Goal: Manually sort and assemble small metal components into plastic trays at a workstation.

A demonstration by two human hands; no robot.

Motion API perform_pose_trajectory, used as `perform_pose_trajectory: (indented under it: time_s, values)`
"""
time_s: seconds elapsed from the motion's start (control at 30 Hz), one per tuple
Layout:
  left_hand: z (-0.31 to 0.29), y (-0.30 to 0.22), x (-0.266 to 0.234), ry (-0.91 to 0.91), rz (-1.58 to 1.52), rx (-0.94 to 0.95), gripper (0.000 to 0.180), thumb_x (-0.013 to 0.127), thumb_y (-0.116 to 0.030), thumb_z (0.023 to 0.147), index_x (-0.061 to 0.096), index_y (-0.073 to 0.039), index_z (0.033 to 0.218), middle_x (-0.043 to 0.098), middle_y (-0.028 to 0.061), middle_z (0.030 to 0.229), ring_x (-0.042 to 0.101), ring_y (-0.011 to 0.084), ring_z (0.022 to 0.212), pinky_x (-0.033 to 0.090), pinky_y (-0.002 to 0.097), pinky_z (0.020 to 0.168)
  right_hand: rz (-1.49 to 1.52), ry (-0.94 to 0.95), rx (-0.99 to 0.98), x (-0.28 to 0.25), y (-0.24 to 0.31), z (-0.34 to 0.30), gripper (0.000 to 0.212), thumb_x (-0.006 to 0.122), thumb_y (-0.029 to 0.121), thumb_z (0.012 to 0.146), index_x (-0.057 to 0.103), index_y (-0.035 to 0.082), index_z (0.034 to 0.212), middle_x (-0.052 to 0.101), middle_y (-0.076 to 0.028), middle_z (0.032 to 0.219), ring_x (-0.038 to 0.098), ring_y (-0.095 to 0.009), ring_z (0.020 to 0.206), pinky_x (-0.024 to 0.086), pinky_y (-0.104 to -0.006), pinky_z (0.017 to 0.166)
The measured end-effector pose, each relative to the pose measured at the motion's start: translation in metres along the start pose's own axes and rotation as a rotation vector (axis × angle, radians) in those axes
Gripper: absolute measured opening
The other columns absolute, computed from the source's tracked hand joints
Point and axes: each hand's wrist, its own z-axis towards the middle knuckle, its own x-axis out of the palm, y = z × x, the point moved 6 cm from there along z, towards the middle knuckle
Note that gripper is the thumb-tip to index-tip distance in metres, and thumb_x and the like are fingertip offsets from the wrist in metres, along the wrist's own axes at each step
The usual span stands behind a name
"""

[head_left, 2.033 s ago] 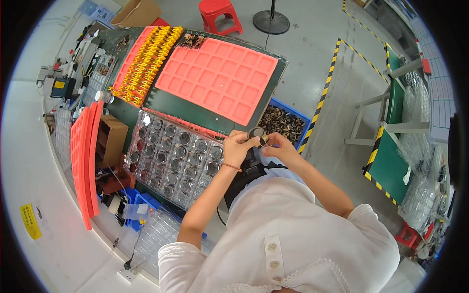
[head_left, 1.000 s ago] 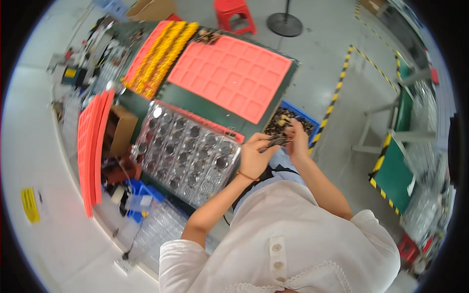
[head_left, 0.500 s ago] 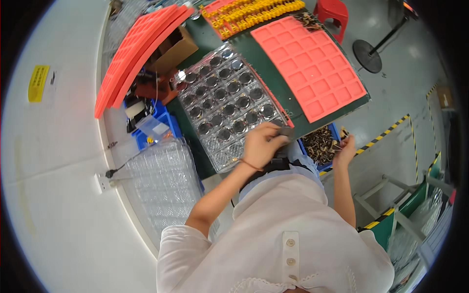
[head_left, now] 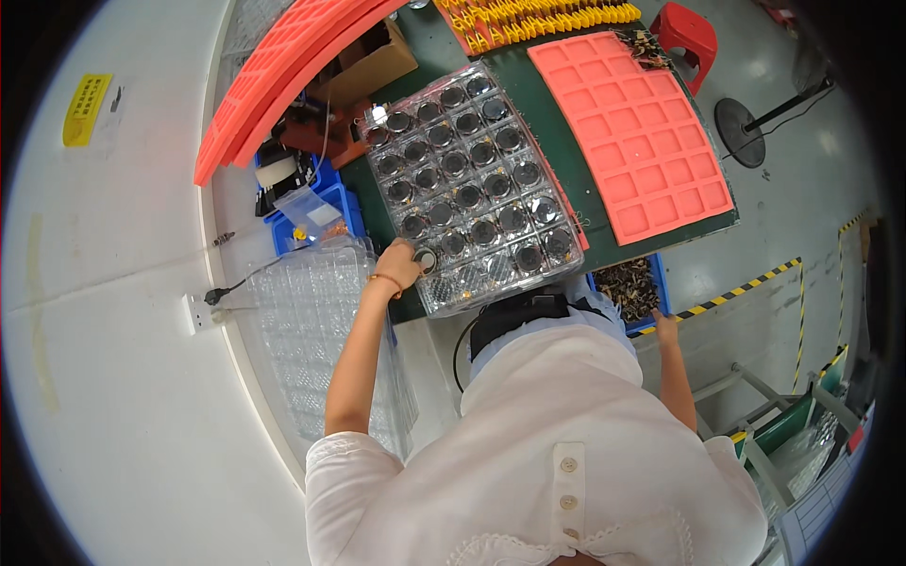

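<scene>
My left hand [head_left: 400, 265] is at the left edge of a clear plastic blister tray [head_left: 481, 274]. Its fingers are closed on a round black part [head_left: 427, 259] at a pocket there. Round dark parts [head_left: 469, 196] sit in most of the tray's other pockets, and several pockets along the near side hold none. Over on the right, my right hand [head_left: 666, 327] is at the near right corner of a blue bin [head_left: 663, 283]. Small dark and tan pieces [head_left: 627, 288] fill that bin. The fingertips of this hand are too hidden to show any grip.
A pink foam tray [head_left: 628, 141] with square recesses lies at the table's right. More pink trays [head_left: 302, 71] lean at the left above a cardboard box [head_left: 368, 66]. Yellow parts [head_left: 538, 19] stand in rows at the back. Stacked clear trays [head_left: 311, 330] stand left of me.
My left hand has gone from the tray's near right corner to its left edge. My right hand, earlier raised with small pieces in its fingers, has come down to the blue bin.
</scene>
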Motion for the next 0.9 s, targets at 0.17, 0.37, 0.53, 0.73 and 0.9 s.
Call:
perform_pose_trajectory:
  time_s: [0.17, 0.37, 0.53, 0.73, 0.9]
  values:
    - [-0.024, -0.034, -0.009, -0.015, 0.139, 0.048, 0.025, 0.061, -0.017, 0.07, 0.062, 0.001, 0.088, 0.046, 0.0166, 0.109, 0.05, 0.0383, 0.095, 0.043, 0.0383, 0.083, -0.034, 0.103, 0.025, -0.006, -0.018, -0.001, 0.047, 0.057, 0.033, 0.072, 0.055, -0.004, 0.1, 0.056, -0.021, 0.094, 0.053, -0.031, 0.088, 0.042, -0.0362, 0.073]
    - [-0.038, -0.053, -0.001, -0.038, 0.147, 0.048, 0.021, 0.062, -0.011, 0.065, 0.064, -0.009, 0.085, 0.055, 0.0151, 0.092, 0.059, 0.0299, 0.076, 0.049, 0.0362, 0.068, -0.002, 0.122, -0.01, -0.016, -0.029, 0.008, 0.036, 0.055, 0.031, 0.073, 0.058, 0.001, 0.094, 0.057, -0.011, 0.079, 0.055, -0.022, 0.067, 0.044, -0.0336, 0.055]
    - [-0.074, -0.065, 0.016, -0.227, 0.227, 0.121, 0.021, 0.057, 0.002, 0.064, 0.059, -0.002, 0.084, 0.053, 0.0095, 0.085, 0.055, 0.0259, 0.076, 0.049, 0.0336, 0.063, 0.144, 0.112, 0.088, -0.026, -0.006, -0.013, 0.035, 0.055, 0.029, 0.074, 0.058, 0.003, 0.096, 0.056, -0.008, 0.077, 0.054, -0.021, 0.067, 0.046, -0.0349, 0.058]
    - [-0.055, -0.062, -0.001, -0.463, 0.043, 0.112, 0.022, 0.059, -0.003, 0.068, 0.057, -0.004, 0.09, 0.054, 0.01, 0.086, 0.052, 0.0275, 0.079, 0.045, 0.0353, 0.069, 0.117, 0.191, 0.195, -0.028, -0.014, -0.01, 0.031, 0.055, 0.026, 0.075, 0.058, 0.005, 0.097, 0.052, -0.005, 0.074, 0.052, -0.017, 0.069, 0.048, -0.0329, 0.06]
    - [-0.024, -0.039, -0.004, -0.529, 0.088, -0.112, 0.03, 0.069, -0.005, 0.06, 0.056, -0.006, 0.087, 0.056, 0.0077, 0.083, 0.051, 0.0278, 0.084, 0.042, 0.0348, 0.074, 0.185, 0.217, 0.143, -0.026, 0.011, -0.009, 0.028, 0.054, 0.025, 0.077, 0.058, 0.004, 0.095, 0.053, -0.005, 0.073, 0.052, -0.015, 0.066, 0.048, -0.0305, 0.058]
